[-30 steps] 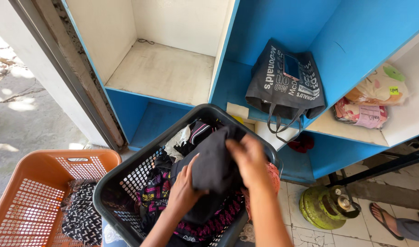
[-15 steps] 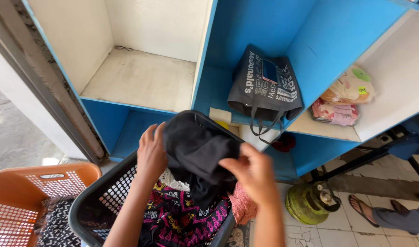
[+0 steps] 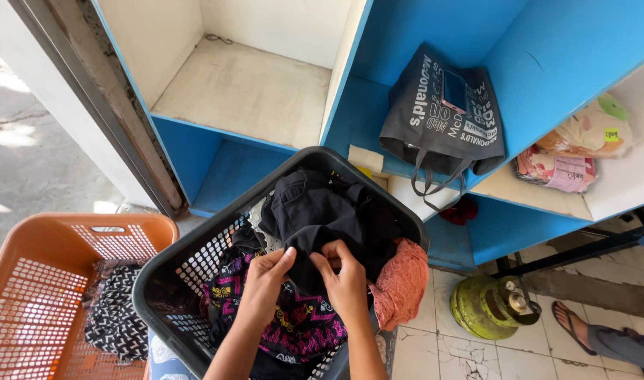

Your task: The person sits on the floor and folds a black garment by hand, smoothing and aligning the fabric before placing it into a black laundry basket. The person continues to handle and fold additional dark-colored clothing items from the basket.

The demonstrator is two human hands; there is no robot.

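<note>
A black plastic laundry basket (image 3: 195,255) full of clothes sits right below me. On top lies a black garment (image 3: 322,211). My left hand (image 3: 266,281) and my right hand (image 3: 344,278) both pinch its near edge, close together, over the middle of the basket. Under it lie a black and magenta patterned cloth (image 3: 297,320) and a salmon-coloured cloth (image 3: 401,285) that hangs over the right rim.
An orange basket (image 3: 33,295) with a black-and-white cloth (image 3: 114,317) stands at the left. Blue shelves (image 3: 547,63) stand behind, with an empty whitish shelf board (image 3: 244,95), a dark tote bag (image 3: 442,105) and wrapped bundles (image 3: 575,151). A green gas cylinder (image 3: 487,306) and someone's sandalled foot (image 3: 572,324) are at the right.
The black garment was held up above the basket; it has come down onto the pile, and both hands have dropped and drawn together at its near edge.
</note>
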